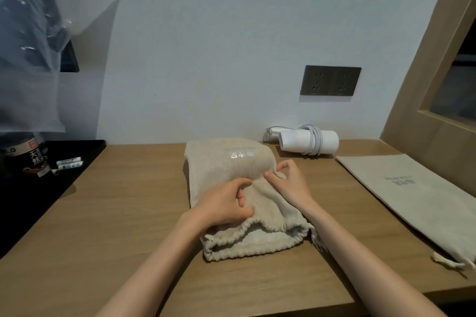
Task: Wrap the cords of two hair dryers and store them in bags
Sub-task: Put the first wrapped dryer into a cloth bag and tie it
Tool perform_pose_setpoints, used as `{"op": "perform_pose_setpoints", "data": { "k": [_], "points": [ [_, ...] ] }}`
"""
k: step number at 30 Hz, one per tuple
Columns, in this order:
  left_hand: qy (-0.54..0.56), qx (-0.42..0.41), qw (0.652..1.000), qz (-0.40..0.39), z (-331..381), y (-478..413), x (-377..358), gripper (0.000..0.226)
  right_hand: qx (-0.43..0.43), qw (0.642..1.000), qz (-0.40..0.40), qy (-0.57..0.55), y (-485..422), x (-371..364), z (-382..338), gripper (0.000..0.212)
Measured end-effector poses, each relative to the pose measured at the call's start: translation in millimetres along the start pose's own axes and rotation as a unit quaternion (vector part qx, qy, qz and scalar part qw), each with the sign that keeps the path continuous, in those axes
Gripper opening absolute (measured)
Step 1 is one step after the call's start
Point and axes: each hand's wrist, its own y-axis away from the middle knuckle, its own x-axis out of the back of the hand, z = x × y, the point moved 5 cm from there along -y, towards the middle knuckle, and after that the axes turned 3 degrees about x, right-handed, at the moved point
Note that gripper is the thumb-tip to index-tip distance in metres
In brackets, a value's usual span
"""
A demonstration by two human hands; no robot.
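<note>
Head view: the bulging bag (231, 162) is gripped at its middle by both hands. Cloth is bunched under the curled fingers of the left hand (226, 203), and a fold is pinched by the right hand (288, 183) just beside it. The first dryer is judged to be inside. The mouth (257, 237), nearer than the grip, gapes undrawn and must be cinched next. The bag's long axis runs from the mouth towards the wall (206, 59). Beyond the grip, rightward, the second hair dryer (327, 140), cord (313, 143) wound round it, is laid crosswise; the flat bag (412, 193) waits further right.

Table (128, 213): stuffed bag (231, 162), flat bag (412, 195), dryer (309, 140).
</note>
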Motion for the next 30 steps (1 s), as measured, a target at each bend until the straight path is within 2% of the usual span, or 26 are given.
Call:
{"op": "perform_pose_setpoints", "data": {
  "k": [4, 7, 9, 12, 14, 17, 20, 23, 25, 27, 30],
  "points": [
    [0.081, 0.036, 0.995, -0.038, -3.1, -4.2, -1.3, 0.068, 0.047, 0.99, 0.04, 0.13, -2.1, -0.2, -4.4, 0.02],
    [0.149, 0.078, 0.984, -0.066, -4.5, -7.3, -3.5, 0.067, 0.085, 0.96, 0.042, 0.265, -1.0, -1.3, -11.3, 0.02],
    [0.145, 0.097, 0.981, -0.08, -4.9, -9.5, -5.0, 0.066, 0.11, 0.937, 0.02, 0.331, 1.5, -4.3, -15.4, 0.021],
    [0.093, 0.113, 0.987, -0.058, -8.2, -7.1, -5.3, 0.06, 0.127, 0.911, 0.006, 0.393, 6.1, -4.6, -19.8, 0.022],
    [0.033, 0.108, 0.993, -0.027, -8.2, -1.7, -3.4, 0.056, 0.165, 0.905, 0.035, 0.39, 11.3, -1.9, -27.7, 0.017],
    [-0.128, 0.069, 0.986, 0.077, -5.1, 6.9, 3.5, 0.062, 0.321, 0.875, 0.056, 0.359, 20.5, -5.2, -40.2, 0.014],
    [-0.225, 0.013, 0.962, 0.156, -7.9, 13.3, 6.0, 0.067, 0.409, 0.838, -0.026, 0.361, 26.6, -16.9, -39.6, 0.015],
    [-0.241, -0.028, 0.954, 0.178, -9.9, 19.5, 4.6, 0.079, 0.385, 0.859, -0.069, 0.331, 27.5, -17.2, -33.9, 0.027],
    [-0.248, 0.007, 0.959, 0.138, -10.7, 20.8, 1.1, 0.082, 0.35, 0.881, -0.083, 0.307, 26.5, -15.8, -31.4, 0.037],
    [-0.255, 0.039, 0.962, 0.095, -12.6, 20.3, -2.9, 0.074, 0.318, 0.894, -0.104, 0.297, 25.0, -16.2, -27.9, 0.043],
    [-0.248, 0.063, 0.965, 0.05, -12.4, 18.8, -3.4, 0.07, 0.295, 0.895, -0.127, 0.309, 23.9, -18.9, -25.7, 0.045]
  ]
}}
